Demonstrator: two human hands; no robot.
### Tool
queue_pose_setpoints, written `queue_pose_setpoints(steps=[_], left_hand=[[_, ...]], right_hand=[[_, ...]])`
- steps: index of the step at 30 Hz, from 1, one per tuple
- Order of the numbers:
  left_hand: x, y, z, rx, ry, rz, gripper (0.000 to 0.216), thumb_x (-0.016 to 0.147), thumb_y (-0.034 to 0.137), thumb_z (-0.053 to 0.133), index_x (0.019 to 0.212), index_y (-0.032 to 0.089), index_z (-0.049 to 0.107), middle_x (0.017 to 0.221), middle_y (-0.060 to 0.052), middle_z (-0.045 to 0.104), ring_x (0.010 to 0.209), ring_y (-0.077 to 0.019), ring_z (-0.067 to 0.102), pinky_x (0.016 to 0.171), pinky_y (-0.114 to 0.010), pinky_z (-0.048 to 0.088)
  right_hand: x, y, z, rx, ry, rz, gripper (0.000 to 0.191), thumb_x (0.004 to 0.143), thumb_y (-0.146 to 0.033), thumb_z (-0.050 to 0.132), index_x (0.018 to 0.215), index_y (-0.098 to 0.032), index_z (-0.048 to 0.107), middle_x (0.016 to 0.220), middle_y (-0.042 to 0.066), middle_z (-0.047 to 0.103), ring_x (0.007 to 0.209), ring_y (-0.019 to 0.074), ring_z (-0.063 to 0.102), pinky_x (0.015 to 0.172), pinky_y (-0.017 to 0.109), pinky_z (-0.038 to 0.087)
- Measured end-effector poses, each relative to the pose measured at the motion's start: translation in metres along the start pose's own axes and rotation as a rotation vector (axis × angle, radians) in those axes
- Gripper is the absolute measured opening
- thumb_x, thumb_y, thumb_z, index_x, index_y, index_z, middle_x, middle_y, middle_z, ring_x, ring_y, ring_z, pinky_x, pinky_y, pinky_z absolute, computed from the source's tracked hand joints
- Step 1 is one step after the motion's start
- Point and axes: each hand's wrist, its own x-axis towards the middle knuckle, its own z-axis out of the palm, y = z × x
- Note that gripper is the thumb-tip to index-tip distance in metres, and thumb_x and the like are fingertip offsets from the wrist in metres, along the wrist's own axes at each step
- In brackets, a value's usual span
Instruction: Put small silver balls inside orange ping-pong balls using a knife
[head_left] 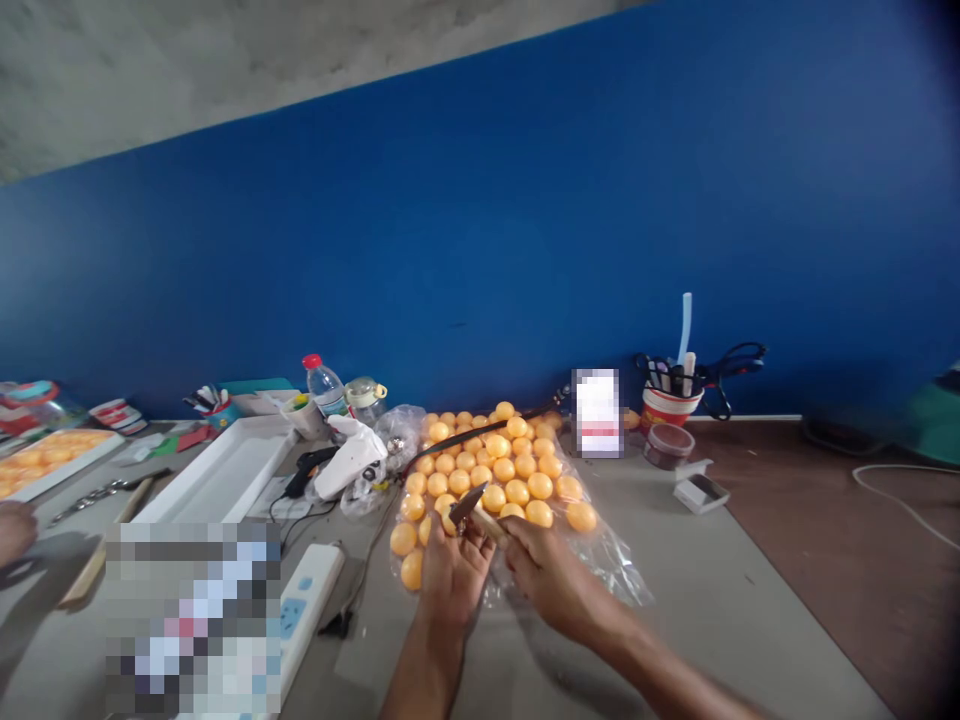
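Observation:
My right hand (536, 570) is closed around the pale wooden handle of a knife-like tool (466, 507) with a dark pointed blade. The blade points up and to the left, over my left hand. My left hand (456, 562) is palm up with its fingers curled under the blade; a small shiny thing seems to lie at its fingers, too small to name. Just beyond both hands, many orange balls (517, 491) like ping-pong balls lie spread over a clear plastic bag (611, 572) on the grey table. A dark strap (465, 436) crosses the balls.
Left of the balls are a white plastic bag (349, 458), a bottle (326, 388), a white tray (217, 470) and a power strip (311, 600). A tool cup (670, 408), a round container (669, 445) and a small box (701, 490) stand right. Another person's hand (15, 530) shows far left.

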Motion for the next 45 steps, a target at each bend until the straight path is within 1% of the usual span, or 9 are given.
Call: queue_pose_setpoints(steps=[5,10,13,16,21,25,30,36,45], left_hand=[[-0.006,0.005,0.009,-0.031,0.026,-0.092,0.03,0.094,0.039,0.048,0.089,0.018,0.069,0.086,-0.008,0.071,0.081,-0.0192,0.066,0.078,-0.033,0.051],[-0.004,0.014,0.012,-0.079,0.157,0.023,0.036,0.096,0.04,0.043,0.078,0.019,0.065,0.071,-0.004,0.065,0.065,-0.0146,0.062,0.075,-0.035,0.053],[-0.005,0.014,0.013,-0.077,0.162,-0.008,0.032,0.096,0.036,0.045,0.079,0.017,0.065,0.074,-0.005,0.066,0.067,-0.0144,0.063,0.072,-0.033,0.054],[-0.006,0.013,0.013,-0.053,0.149,0.006,0.023,0.093,0.032,0.051,0.082,0.017,0.065,0.078,-0.006,0.067,0.074,-0.0169,0.065,0.069,-0.032,0.054],[-0.005,0.014,0.01,-0.044,0.132,0.039,0.025,0.094,0.031,0.048,0.081,0.015,0.062,0.07,-0.004,0.061,0.052,-0.0095,0.051,0.053,-0.024,0.047],[-0.006,0.014,0.01,-0.021,0.12,0.033,0.024,0.094,0.032,0.047,0.083,0.015,0.061,0.07,-0.004,0.06,0.05,-0.0087,0.047,0.05,-0.023,0.043],[-0.005,0.011,0.009,0.007,0.119,0.027,0.021,0.092,0.033,0.051,0.086,0.015,0.061,0.072,-0.003,0.06,0.051,-0.0077,0.047,0.051,-0.021,0.044],[-0.003,0.008,0.007,0.056,0.143,0.044,0.019,0.087,0.036,0.058,0.088,0.017,0.06,0.072,-0.001,0.059,0.051,-0.0076,0.048,0.051,-0.02,0.043],[-0.001,0.007,0.007,0.076,0.143,0.016,0.019,0.087,0.036,0.057,0.09,0.017,0.06,0.074,-0.003,0.06,0.053,-0.0082,0.049,0.052,-0.02,0.042]], right_hand=[[0.003,0.003,-0.003,-0.041,0.014,0.012,0.027,0.094,-0.027,0.039,0.076,-0.018,0.056,0.08,0.007,0.066,0.074,0.0173,0.058,0.065,0.025,0.041],[0.003,0.002,-0.018,-0.132,-0.012,0.044,0.025,0.094,-0.026,0.04,0.078,-0.018,0.057,0.08,0.006,0.066,0.071,0.0158,0.058,0.062,0.024,0.039],[0.006,0.01,-0.024,-0.241,-0.027,0.005,0.024,0.094,-0.027,0.043,0.084,-0.018,0.062,0.088,0.008,0.068,0.081,0.018,0.06,0.068,0.026,0.04],[0.012,0.025,-0.029,-0.378,-0.077,0.012,0.021,0.092,-0.024,0.045,0.088,-0.017,0.064,0.092,0.01,0.069,0.085,0.0194,0.061,0.071,0.026,0.039],[0.016,0.029,-0.052,-0.524,-0.229,-0.062,0.02,0.09,-0.021,0.047,0.095,-0.016,0.065,0.1,0.011,0.069,0.092,0.0219,0.061,0.077,0.028,0.04],[0.01,0.025,-0.064,-0.576,-0.318,-0.095,0.02,0.084,-0.017,0.05,0.097,-0.017,0.065,0.101,0.009,0.069,0.095,0.0218,0.06,0.079,0.029,0.042],[0.0,0.045,-0.051,-0.539,-0.353,-0.144,0.029,0.082,-0.013,0.05,0.107,-0.018,0.065,0.112,0.009,0.068,0.103,0.0216,0.06,0.088,0.03,0.043],[0.0,0.069,-0.039,-0.542,-0.308,-0.092,0.026,0.084,-0.015,0.053,0.106,-0.019,0.066,0.108,0.008,0.069,0.101,0.0215,0.061,0.089,0.031,0.044],[-0.002,0.072,-0.034,-0.622,-0.264,-0.086,0.022,0.089,-0.014,0.05,0.104,-0.014,0.066,0.108,0.012,0.064,0.104,0.0233,0.057,0.09,0.033,0.043]])
